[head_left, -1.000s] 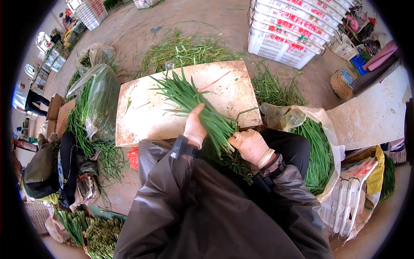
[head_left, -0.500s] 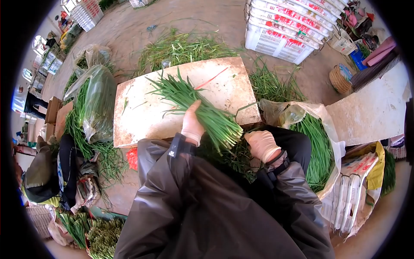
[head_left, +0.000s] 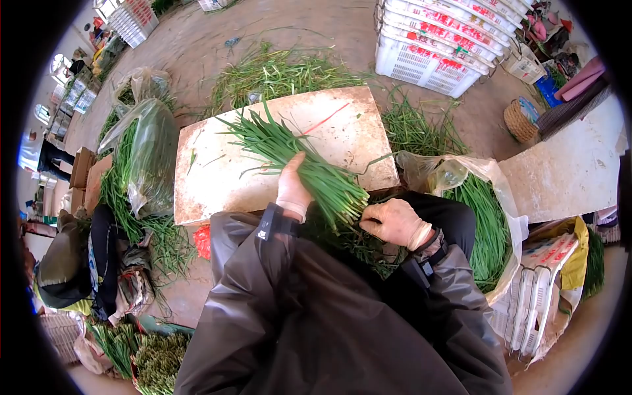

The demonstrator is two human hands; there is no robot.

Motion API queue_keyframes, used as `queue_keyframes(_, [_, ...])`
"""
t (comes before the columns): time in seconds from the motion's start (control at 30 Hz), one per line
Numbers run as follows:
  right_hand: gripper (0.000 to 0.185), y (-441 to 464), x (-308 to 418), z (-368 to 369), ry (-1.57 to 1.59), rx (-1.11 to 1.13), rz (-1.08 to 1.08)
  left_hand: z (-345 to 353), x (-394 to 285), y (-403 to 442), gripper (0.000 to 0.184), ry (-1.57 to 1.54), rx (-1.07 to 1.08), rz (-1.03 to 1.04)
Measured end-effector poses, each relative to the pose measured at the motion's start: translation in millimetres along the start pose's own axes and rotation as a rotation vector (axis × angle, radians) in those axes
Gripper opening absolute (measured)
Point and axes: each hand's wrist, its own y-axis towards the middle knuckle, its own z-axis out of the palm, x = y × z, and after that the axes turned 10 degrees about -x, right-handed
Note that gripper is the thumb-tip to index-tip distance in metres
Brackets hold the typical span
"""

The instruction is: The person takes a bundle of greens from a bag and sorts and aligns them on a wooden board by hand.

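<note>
My left hand [head_left: 293, 186], in a pale glove, is wrapped round a thick bunch of garlic chives [head_left: 316, 172]. Its green leaf tips fan out over a stained white board [head_left: 217, 187], while the pale stem ends point right and toward me, past the board's near edge. Close beside those stem ends is my gloved right hand [head_left: 397, 222], fingers curled and thumb pressed in. Whether anything sits in that pinch is hidden. A thin red strip [head_left: 327, 118] lies on the board behind the leaves.
Plastic bags of chives stand at right [head_left: 480, 230] and left [head_left: 155, 158]. Loose leaves [head_left: 283, 74] litter the floor behind the board. Stacked white crates [head_left: 428, 62] rise at back right. Another person's legs [head_left: 102, 257] show at left, near bundled chives [head_left: 158, 359].
My right hand has come up and left to the stem ends, its fingers now showing. The bunch, still in my left hand, has shifted very slightly left.
</note>
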Motion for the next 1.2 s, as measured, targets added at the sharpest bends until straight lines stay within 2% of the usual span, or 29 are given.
queue_keyframes(0.1, [0.018,6,18,5,0.191,-0.245,0.016,3,1,-6,0.037,0.013,0.006,0.009])
queue_keyframes(0.13, [0.015,7,16,11,0.128,-0.34,-0.026,1,3,-2,0.036,0.021,-0.003,0.024])
queue_keyframes(0.27, [0.016,9,4,26,-0.213,-0.34,0.049,-2,7,0,0.033,0.039,-0.015,0.062])
queue_keyframes(0.37, [0.017,10,-3,31,-0.254,-0.287,0.095,-1,11,4,0.03,0.035,-0.045,0.09])
queue_keyframes(0.57, [0.021,13,8,32,-0.271,-0.396,0.112,1,8,-2,0.029,0.008,-0.011,0.016])
queue_keyframes(0.67, [0.023,15,12,33,-0.31,-0.337,0.099,-1,12,0,0.028,0.018,-0.024,0.045])
queue_keyframes(0.93, [0.017,24,18,36,-0.393,-0.437,-0.033,4,11,-8,0.027,0.013,-0.024,0.042])
queue_keyframes(1.03, [0.018,27,15,33,-0.144,-0.53,-0.043,5,3,-14,0.024,0.013,-0.003,0.017])
queue_keyframes(1.07, [0.014,23,15,27,0.04,-0.524,-0.009,4,-1,-17,0.025,0.011,0.018,-0.007])
queue_keyframes(1.17, [0.011,19,14,15,0.249,-0.597,0.057,10,-7,-29,0.026,0.013,0.069,-0.006])
queue_keyframes(1.2, [0.01,18,13,10,0.269,-0.632,0.159,10,-9,-31,0.026,0.01,0.051,-0.001])
